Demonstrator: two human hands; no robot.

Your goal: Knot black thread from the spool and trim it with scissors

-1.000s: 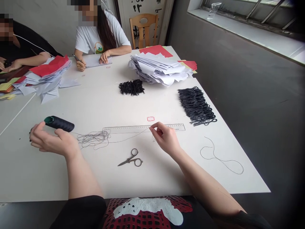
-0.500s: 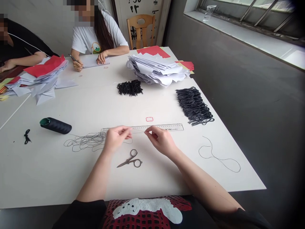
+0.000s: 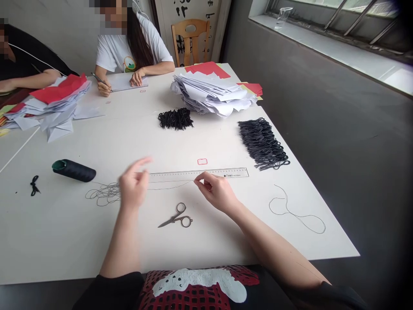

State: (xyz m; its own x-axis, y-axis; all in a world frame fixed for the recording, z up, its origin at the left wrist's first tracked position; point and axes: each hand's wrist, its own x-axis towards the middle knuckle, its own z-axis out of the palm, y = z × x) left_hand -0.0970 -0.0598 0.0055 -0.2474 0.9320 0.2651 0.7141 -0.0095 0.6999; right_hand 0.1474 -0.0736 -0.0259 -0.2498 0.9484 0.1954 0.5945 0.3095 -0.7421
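My right hand pinches a thin dark thread between thumb and fingertips, just below the clear ruler. Two strands run left from that pinch towards my left hand. Slightly smeared by motion, my left hand is open, its index finger stretched out apart from the thumb. It hovers at the ruler's left end, partly covering a loose tangle of thread. A black thread spool lies on its side beyond the tangle. Small metal scissors rest between my forearms.
A curled thread piece lies right. Looped black cord bundles sit near the right edge, a smaller bunch further back. Paper stacks stand behind. A small black knotted cord lies left. Across the table, a person writes.
My left hand has moved left, away from the right hand, and its fingers have spread. Two thread strands now show between the hands. My right hand has barely moved.
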